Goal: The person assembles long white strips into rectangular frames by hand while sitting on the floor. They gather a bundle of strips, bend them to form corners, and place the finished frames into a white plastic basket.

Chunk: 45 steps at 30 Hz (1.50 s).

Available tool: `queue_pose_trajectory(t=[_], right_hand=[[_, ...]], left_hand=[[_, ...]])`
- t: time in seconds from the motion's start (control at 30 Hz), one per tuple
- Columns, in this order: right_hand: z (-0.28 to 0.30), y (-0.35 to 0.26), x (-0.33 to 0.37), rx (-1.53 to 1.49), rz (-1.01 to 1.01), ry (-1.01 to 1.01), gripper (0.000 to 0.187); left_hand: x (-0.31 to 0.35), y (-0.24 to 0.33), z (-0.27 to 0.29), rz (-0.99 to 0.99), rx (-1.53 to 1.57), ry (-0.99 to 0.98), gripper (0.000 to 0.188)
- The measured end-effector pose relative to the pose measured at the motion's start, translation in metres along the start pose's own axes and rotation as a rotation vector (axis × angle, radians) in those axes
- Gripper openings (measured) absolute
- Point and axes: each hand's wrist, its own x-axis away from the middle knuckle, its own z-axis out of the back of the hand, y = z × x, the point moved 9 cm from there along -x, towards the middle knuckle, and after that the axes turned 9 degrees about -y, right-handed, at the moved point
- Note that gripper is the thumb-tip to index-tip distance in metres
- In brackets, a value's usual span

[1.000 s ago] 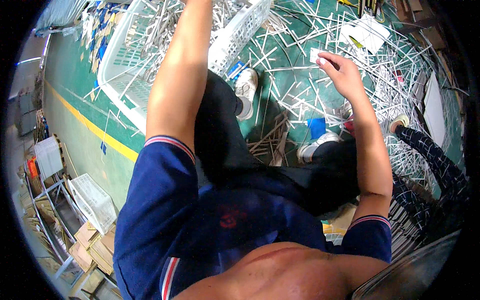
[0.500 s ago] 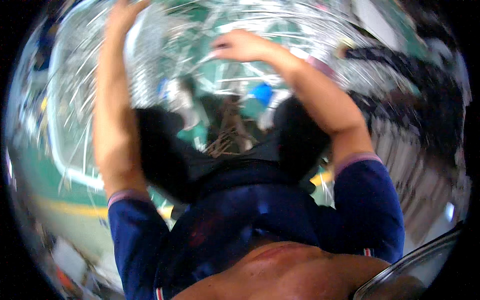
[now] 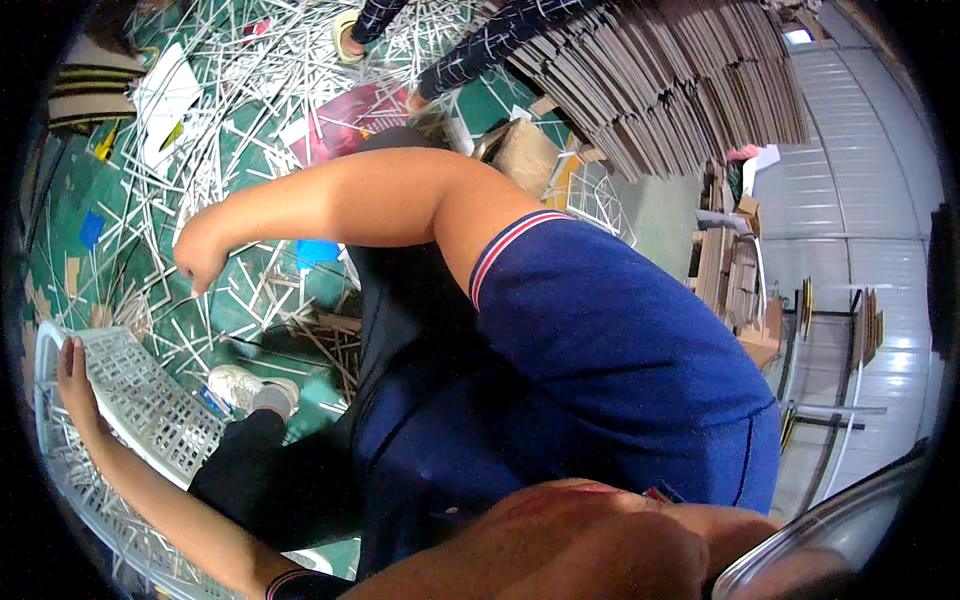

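My left hand (image 3: 76, 385) is at the rim of a pale plastic basket (image 3: 165, 400) with lattice walls, at the lower left. Its fingers are stretched out, and nothing shows in them. Many thin white strips (image 3: 115, 520) lie in the basket. Reaching across to the left, my right hand (image 3: 203, 250) hangs low over white strips (image 3: 190, 325) scattered on the green floor. Its fingers are curled in; what they hold, if anything, is hidden.
Another person's legs (image 3: 490, 55) in dark checked trousers stand among the strips at the top. Stacked grey-brown boards (image 3: 670, 85) rise at the upper right. Near them sits a brown cardboard box (image 3: 525, 155). A blue piece (image 3: 317, 253) lies by my right forearm.
My view has swung round, so the basket now sits lower left and the board stack upper right. My right arm now reaches leftward across me; my left hand is at the basket rim.
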Motion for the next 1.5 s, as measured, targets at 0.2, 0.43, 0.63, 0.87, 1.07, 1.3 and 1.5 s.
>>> queue_pose_trajectory(t=[0.2, 0.43, 0.63, 0.87, 1.07, 1.3, 1.5], right_hand=[[-0.001, 0.01, 0.029, -0.014, -0.009, 0.05, 0.055], [0.006, 0.026, 0.037, -0.013, -0.038, 0.091, 0.056], [0.011, 0.032, 0.036, -0.026, -0.069, 0.105, 0.056], [0.004, 0.035, 0.033, -0.007, -0.045, 0.103, 0.057], [0.005, 0.03, 0.028, -0.03, -0.026, 0.055, 0.055], [0.011, 0.013, 0.021, -0.046, -0.064, -0.006, 0.058], [0.013, 0.015, 0.01, -0.068, -0.075, -0.017, 0.061]], left_hand=[[-0.005, -0.001, -0.035, -0.068, 0.006, -0.14, 0.064], [0.006, 0.036, -0.083, -0.093, 0.051, -0.244, 0.063], [0.008, 0.061, -0.112, -0.094, -0.059, -0.275, 0.065], [0.003, 0.045, -0.094, -0.027, -0.04, -0.217, 0.04], [0.052, 0.091, -0.094, 0.034, 0.232, -0.179, 0.045], [0.066, 0.152, -0.115, -0.087, 0.17, -0.123, 0.044], [0.072, 0.18, -0.099, -0.234, 0.332, -0.042, 0.037]])
